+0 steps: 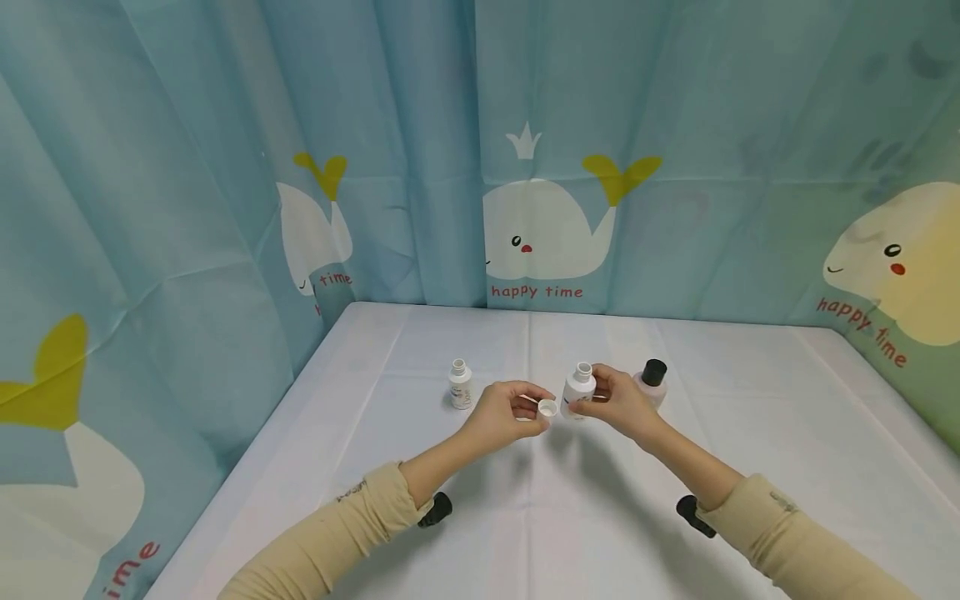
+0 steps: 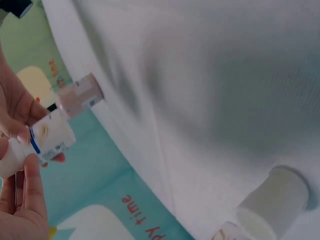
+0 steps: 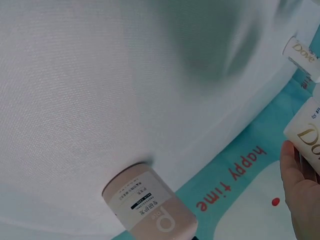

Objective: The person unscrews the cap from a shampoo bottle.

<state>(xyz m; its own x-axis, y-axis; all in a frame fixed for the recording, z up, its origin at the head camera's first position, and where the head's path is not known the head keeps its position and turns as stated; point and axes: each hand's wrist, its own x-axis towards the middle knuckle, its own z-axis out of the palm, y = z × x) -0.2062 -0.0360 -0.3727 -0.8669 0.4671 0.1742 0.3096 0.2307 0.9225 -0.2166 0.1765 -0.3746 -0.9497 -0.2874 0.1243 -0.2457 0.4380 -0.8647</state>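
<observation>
My right grip [image 1: 617, 400] is clasping the white bottle [image 1: 578, 390]; my left grip [image 1: 504, 411] is pinching its cap [image 1: 547, 408] just beside it.

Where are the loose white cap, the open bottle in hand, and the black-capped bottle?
white cap [image 1: 547, 407], head view, its round top.
open white bottle [image 1: 578, 389], head view, mid body.
black-capped bottle [image 1: 654, 372], head view, on its black cap.

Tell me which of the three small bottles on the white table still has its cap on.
The pinkish bottle with the black cap, standing behind the right hand. The white bottle in that hand and the white one standing at left are both uncapped.
</observation>
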